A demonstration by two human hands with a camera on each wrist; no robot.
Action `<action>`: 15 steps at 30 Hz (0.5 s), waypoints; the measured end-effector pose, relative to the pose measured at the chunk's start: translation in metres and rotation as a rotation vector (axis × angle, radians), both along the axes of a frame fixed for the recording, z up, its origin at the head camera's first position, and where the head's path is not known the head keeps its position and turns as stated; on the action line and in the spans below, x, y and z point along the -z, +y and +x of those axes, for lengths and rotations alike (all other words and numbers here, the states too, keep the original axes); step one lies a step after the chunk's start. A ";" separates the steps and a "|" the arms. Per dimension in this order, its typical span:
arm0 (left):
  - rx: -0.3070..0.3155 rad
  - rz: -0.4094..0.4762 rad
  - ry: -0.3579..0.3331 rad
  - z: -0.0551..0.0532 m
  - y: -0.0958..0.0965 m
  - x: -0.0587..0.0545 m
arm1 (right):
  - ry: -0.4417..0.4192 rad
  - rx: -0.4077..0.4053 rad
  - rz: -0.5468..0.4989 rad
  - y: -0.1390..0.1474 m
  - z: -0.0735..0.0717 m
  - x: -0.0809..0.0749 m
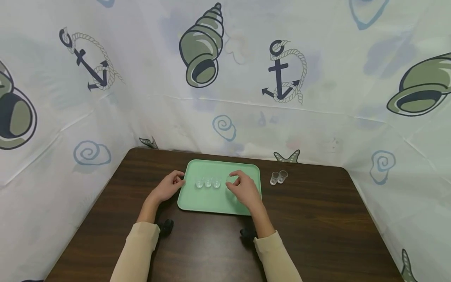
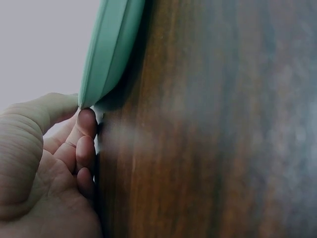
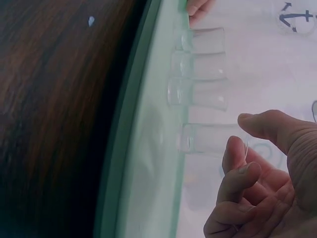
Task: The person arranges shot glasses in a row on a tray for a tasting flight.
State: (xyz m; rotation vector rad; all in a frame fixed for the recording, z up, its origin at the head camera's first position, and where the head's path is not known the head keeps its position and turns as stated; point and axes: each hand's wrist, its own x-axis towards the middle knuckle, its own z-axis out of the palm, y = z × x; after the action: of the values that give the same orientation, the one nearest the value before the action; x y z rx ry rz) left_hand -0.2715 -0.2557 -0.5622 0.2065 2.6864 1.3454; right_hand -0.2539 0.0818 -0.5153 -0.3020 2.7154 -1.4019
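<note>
A row of three small clear shot glasses [image 1: 208, 183] stands upright on the green tray [image 1: 208, 203]. A fourth shot glass [image 3: 210, 139] is at the right end of the row, its base at the tray surface. My right hand [image 1: 244, 190] pinches this one near its rim, thumb on one side and index finger on the other. At the tray's left edge, my left hand [image 1: 169, 187] grips the rim between thumb and fingers. The left wrist view shows the thumb over the rim and the curled fingers [image 2: 85, 148] beside and under it.
Two more clear glasses [image 1: 278, 177] stand close together on the dark wooden table [image 1: 317, 219], right of the tray. White fabric [image 1: 246, 78] printed with shells and anchors hangs behind and at both sides. Dark wrist cameras [image 1: 166, 227] sit below the hands.
</note>
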 end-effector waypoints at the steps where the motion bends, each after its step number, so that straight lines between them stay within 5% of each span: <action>1: 0.000 0.000 0.000 0.000 0.000 0.000 | 0.003 0.001 0.003 -0.001 0.000 0.000; 15: -0.012 0.007 -0.006 0.000 0.001 0.000 | -0.027 -0.033 0.023 -0.011 -0.008 0.010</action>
State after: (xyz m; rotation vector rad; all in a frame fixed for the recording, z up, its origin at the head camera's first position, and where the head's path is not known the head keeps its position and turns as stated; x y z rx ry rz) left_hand -0.2711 -0.2548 -0.5623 0.1867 2.6827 1.3576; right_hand -0.2616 0.0711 -0.5251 -0.3230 2.6900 -1.3555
